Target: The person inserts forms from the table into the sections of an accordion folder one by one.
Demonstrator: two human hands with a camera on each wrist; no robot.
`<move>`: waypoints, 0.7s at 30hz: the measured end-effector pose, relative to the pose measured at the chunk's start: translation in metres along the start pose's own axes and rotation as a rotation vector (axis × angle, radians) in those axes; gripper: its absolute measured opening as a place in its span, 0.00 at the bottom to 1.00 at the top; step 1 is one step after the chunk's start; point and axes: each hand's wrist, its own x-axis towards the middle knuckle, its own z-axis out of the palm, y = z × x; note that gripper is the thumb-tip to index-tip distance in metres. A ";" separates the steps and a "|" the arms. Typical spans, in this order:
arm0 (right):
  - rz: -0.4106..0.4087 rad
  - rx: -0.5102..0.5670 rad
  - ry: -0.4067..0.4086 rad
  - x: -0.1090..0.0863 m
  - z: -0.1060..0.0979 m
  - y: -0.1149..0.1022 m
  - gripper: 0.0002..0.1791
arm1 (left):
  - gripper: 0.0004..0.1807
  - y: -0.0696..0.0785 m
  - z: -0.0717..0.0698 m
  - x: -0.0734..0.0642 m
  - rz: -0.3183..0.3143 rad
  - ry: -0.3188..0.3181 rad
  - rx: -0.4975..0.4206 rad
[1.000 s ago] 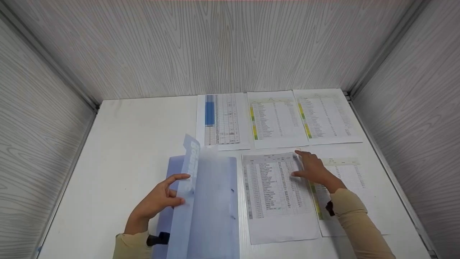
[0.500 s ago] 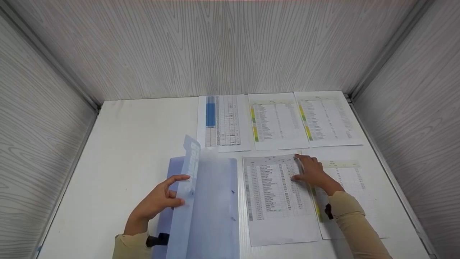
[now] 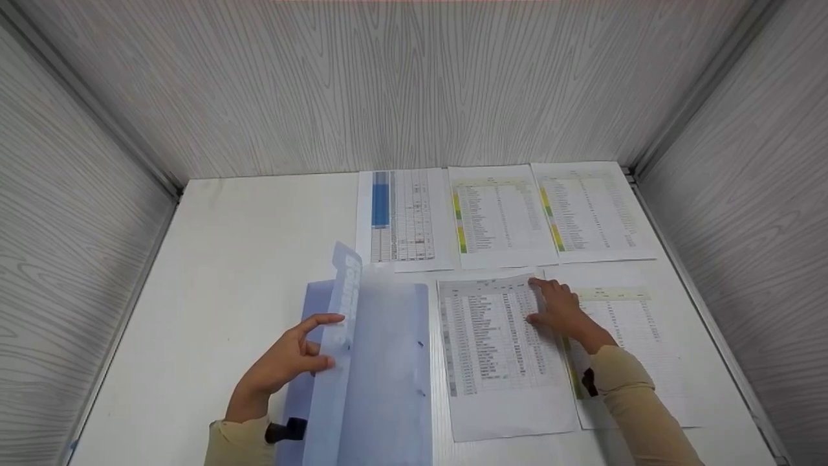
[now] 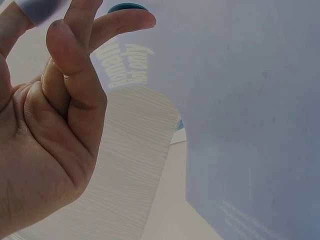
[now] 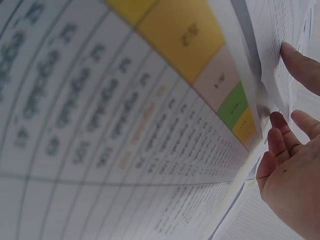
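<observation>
My left hand holds up the long flap of a translucent blue document folder, its index finger and thumb on the flap's edge. In the left wrist view, a teal snap button and pale lettering show on the plastic beside the fingers. To the right of the folder lies a printed table sheet with a grey header. My right hand grips that sheet at its upper right edge, thumb on top. In the right wrist view the fingers are at the paper's edge, beside a sheet with yellow and green cells.
Another printed sheet lies partly under the right forearm. Along the back of the white table are a sheet with a blue column and two yellow-green edged sheets, one in the middle and one at right. Grey wood-grain walls enclose the table.
The right index fingertip has shifted slightly down and left at the upper corner of the grey-headed sheet. The left hand and the folder flap stay in place.
</observation>
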 end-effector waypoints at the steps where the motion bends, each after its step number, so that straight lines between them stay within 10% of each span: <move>1: 0.007 0.004 -0.006 0.000 0.000 0.000 0.45 | 0.38 0.000 0.000 0.000 -0.002 0.000 0.002; 21: -0.121 0.450 -0.098 -0.019 -0.017 0.005 0.39 | 0.38 -0.001 0.000 -0.003 0.023 0.004 0.002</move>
